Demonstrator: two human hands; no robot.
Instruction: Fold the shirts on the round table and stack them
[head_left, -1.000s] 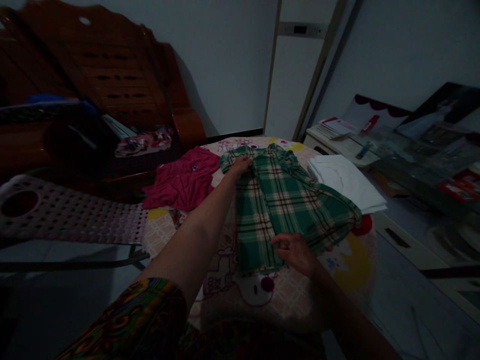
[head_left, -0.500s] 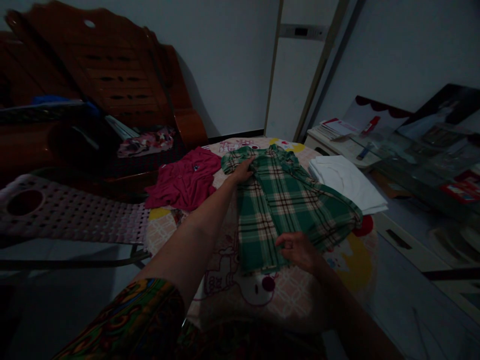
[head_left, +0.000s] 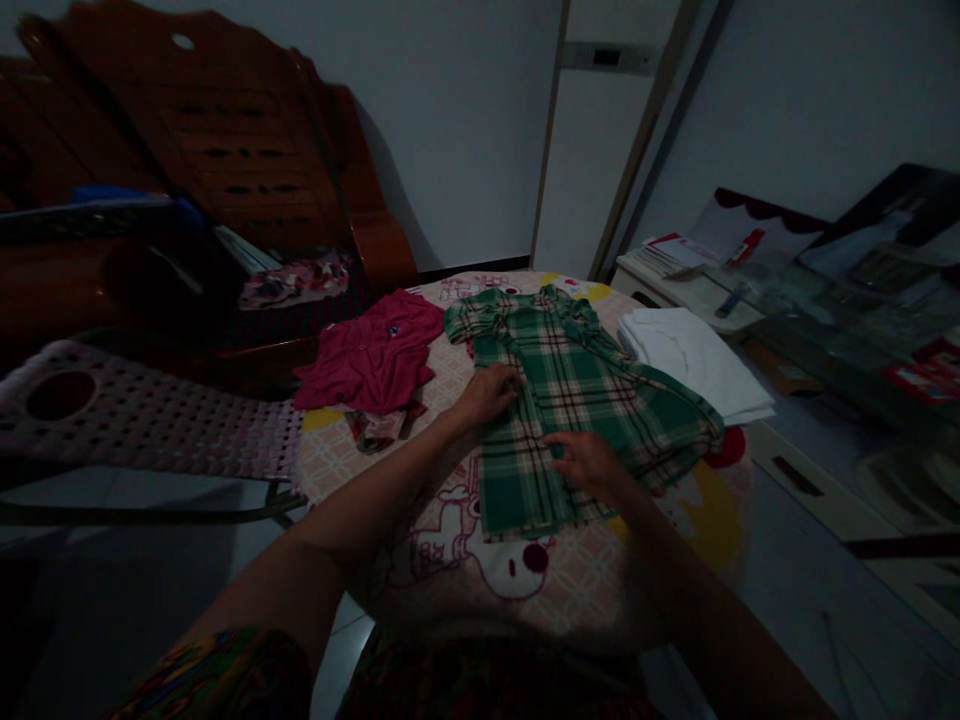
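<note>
A green plaid shirt (head_left: 592, 385) lies spread on the round table, one front panel folded in along a straight strip down its left part. My left hand (head_left: 489, 393) rests at the shirt's left side, its fingers curled closed at the cloth near the strip. Lower down, my right hand (head_left: 589, 462) touches the fabric with the index finger stretched out and the thumb apart from it. Part of the shirt is hidden beneath both hands.
A crumpled magenta shirt (head_left: 375, 350) lies left on the patterned tablecloth (head_left: 592, 585), a patterned cloth peeking from under it. Folded white cloth (head_left: 694, 365) sits at the right. Around the table stand a woven chair (head_left: 165, 425), a wooden bench (head_left: 232, 150) and a glass-topped cabinet (head_left: 825, 310).
My left hand has come down the shirt toward me from near its collar. My right hand has moved slightly up and left from the hem, its index finger now extended.
</note>
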